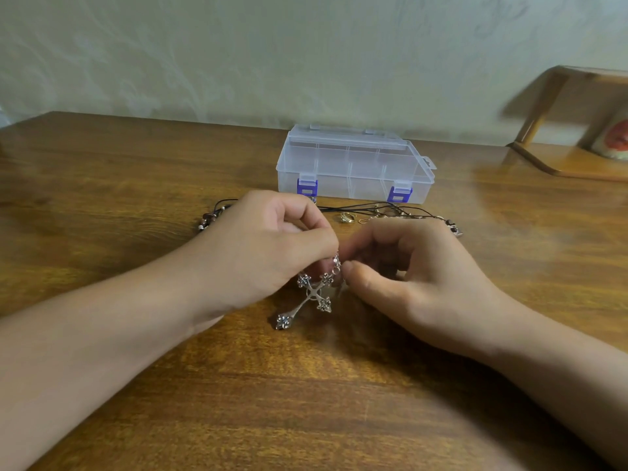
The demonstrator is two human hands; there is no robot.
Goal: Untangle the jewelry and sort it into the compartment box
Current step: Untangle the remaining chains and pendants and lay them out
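A silver cross [311, 298] with ornate flower-shaped ends and a round open centre hangs tilted between the two hands, its long arm slanting down to the left so that the lowest tip sits at or just above the table [136, 185]; whether it touches the wood cannot be told. At its top a small ring and a short beaded link run up into the fingertips. The left hand [268, 246] has its fingers curled in and pinches that link at the top of the cross, and the right hand [407, 266] meets it there, thumb and curled fingers closed on the same spot. What exactly each finger grips is hidden by the hands themselves. Behind them, black cords [356, 207] stretch across the table, carrying dark beads [209, 219] at the left end and more at the right; a gold ring [346, 217] and some thin gold pieces lie among them, too small and tangled to separate. Beyond the cords stands the clear box [353, 164], lid closed, with two blue latches on its front and dividers showing through the plastic. The cords' middle stretch is covered by the hands.
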